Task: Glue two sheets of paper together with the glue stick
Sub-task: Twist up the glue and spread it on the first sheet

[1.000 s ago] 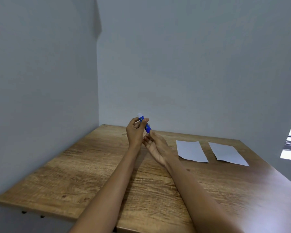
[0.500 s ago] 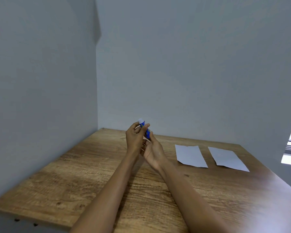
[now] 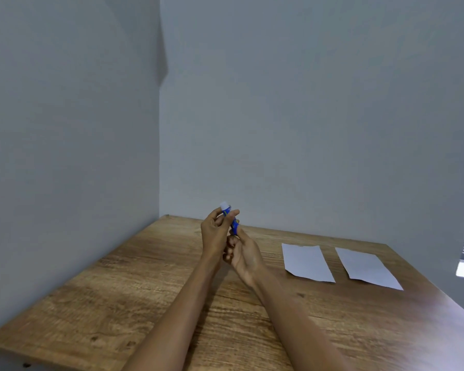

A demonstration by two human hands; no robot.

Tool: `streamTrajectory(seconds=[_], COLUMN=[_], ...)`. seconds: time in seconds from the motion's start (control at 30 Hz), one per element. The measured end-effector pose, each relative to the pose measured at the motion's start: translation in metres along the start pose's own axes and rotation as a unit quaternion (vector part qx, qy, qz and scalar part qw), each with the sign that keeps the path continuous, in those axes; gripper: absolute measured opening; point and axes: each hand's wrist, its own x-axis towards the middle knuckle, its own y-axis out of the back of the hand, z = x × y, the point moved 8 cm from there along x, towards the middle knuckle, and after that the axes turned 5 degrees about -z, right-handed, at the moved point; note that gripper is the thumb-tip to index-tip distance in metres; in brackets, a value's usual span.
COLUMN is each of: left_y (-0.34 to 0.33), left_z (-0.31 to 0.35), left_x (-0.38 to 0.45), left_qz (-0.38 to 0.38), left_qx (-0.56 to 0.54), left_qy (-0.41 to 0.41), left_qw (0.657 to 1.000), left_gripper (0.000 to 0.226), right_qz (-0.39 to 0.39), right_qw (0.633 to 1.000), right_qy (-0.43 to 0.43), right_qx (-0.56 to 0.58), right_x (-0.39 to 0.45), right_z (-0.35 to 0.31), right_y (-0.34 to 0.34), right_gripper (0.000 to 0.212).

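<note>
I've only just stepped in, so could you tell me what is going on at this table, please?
A person holds a small blue glue stick with a white end up in both hands: the left hand grips its upper part, the right hand its lower end. Whether the cap is off cannot be told. Two white paper sheets, the nearer sheet and the farther sheet, lie side by side, apart and untouched, on the wooden table.

The blue glue stick (image 3: 231,219) tilts white end up, pinched between fingertips (image 3: 233,213). Two white paper sheets (image 3: 307,262) (image 3: 366,267) lie flat, well right of the fingers.
</note>
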Motion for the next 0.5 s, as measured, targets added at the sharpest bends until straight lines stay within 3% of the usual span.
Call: streamTrajectory(seconds=[0.17, 0.23, 0.37, 0.5], left_y=[-0.018, -0.016, -0.001, -0.005], left_z=[0.001, -0.002, -0.003, 0.001], left_x=[-0.004, -0.003, -0.001, -0.003], left_qz=[-0.058, -0.05, 0.001, -0.014], left_qx=[-0.007, 0.006, 0.027, 0.025], left_qy=[0.001, 0.004, 0.007, 0.0], left_qw=[0.998, 0.999, 1.0, 1.0], left_gripper=[0.007, 0.005, 0.02, 0.019], right_qz=[0.022, 0.019, 0.007, 0.019], right_qw=[0.999, 0.999, 0.998, 1.0], right_qy=[0.016, 0.019, 0.027, 0.018], right_qx=[0.033, 0.041, 0.059, -0.002], right_x=[0.0, 0.002, 0.004, 0.001], right_z=[-0.007, -0.006, -0.003, -0.006], right_y=[0.011, 0.011, 0.006, 0.013], right_gripper=[0.047, 0.045, 0.029, 0.03])
